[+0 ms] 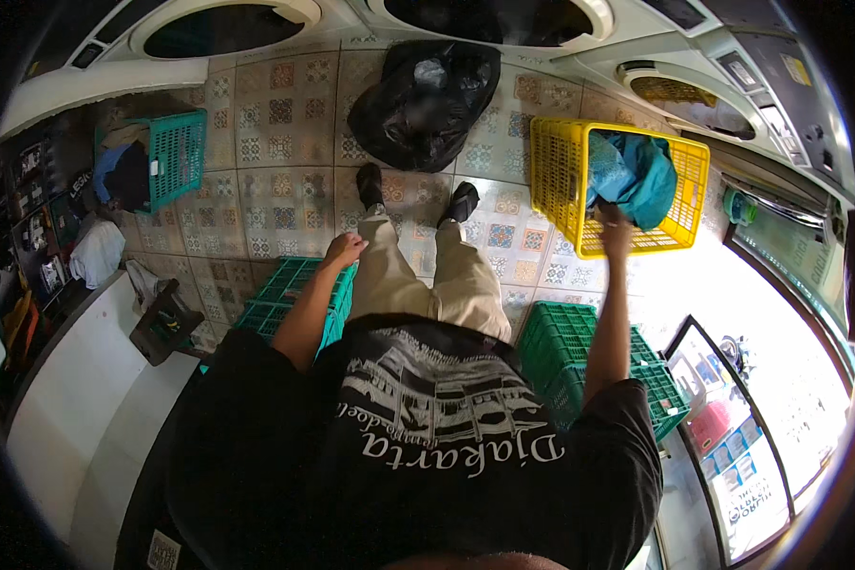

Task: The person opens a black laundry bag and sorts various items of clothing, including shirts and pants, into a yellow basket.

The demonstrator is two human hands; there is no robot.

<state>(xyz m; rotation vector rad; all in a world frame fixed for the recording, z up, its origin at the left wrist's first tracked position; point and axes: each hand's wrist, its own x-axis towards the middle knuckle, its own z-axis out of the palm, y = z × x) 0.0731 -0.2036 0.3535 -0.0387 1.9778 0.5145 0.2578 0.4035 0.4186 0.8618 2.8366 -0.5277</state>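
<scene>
My right hand [615, 222] reaches over the near rim of a yellow plastic basket [557, 189], at blue and teal cloth [645, 178] lying inside. The fingertips are partly hidden by the cloth and the hand, so I cannot tell whether they grip it. My left hand [346, 251] hangs in the air beside my left thigh, fingers loosely curled, above a green plastic crate [292, 285]. No object shows in it. A black plastic bag [424, 107] sits on the tiled floor in front of my feet.
Front-loading machines [224, 32] line the far side. A teal basket [178, 160] with clothes stands at the left, near a brown stool [165, 322]. Green crates [559, 335] are beside my right leg. A glass door [730, 442] stands at the lower right.
</scene>
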